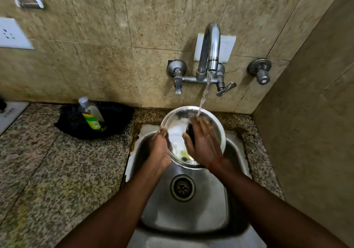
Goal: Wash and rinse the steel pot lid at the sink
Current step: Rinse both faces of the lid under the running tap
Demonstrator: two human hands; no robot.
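Rinsing the steel pot lid (pixel 177 127) under the running tap (pixel 210 46).
Held tilted over the sink (pixel 191 219) by the left grip (pixel 160 150), curled round the lid's left rim, with the right grip (pixel 203 144) flat and spread on the inner face. Best to turn it through the stream (pixel 205 92), sweep rim and centre alike, and clamp firmly against wet slip.

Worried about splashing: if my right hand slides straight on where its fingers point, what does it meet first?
Probably the water stream, falling right at the right hand's fingertips; past it, the steel lid's far rim, then the wall, though depth is unclear.
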